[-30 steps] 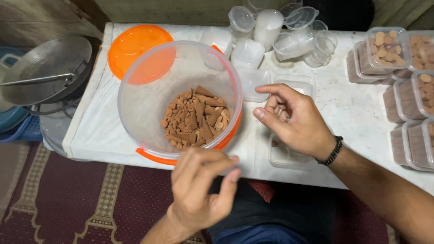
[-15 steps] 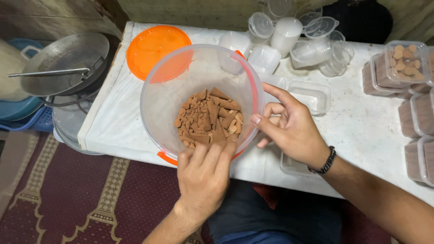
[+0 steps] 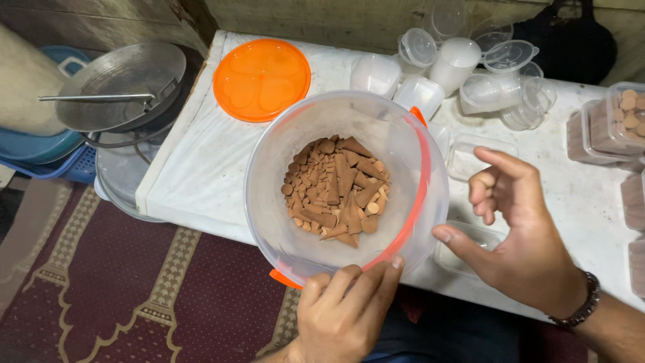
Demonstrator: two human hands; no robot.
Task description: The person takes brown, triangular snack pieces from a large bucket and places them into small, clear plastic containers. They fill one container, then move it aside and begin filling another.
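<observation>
The left hand point(image 3: 346, 312) is gripping the near rim of a clear round tub point(image 3: 346, 188) of brown cones point(image 3: 336, 191), tilting it over the surface's point(image 3: 201, 161) near edge. The right hand point(image 3: 517, 232) is hovering released beside it. An orange lid point(image 3: 262, 79) is lying at the far left corner; lidded clear boxes point(image 3: 608, 124) are sitting along the right edge.

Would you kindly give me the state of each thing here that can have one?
Clear tub: open, tilted, partly filled with brown cones.
Orange lid: off, flat on table.
Left hand: gripping tub's rim.
Right hand: open, beside the tub.
Small boxes: filled, lidded.
Small cups: empty.
</observation>
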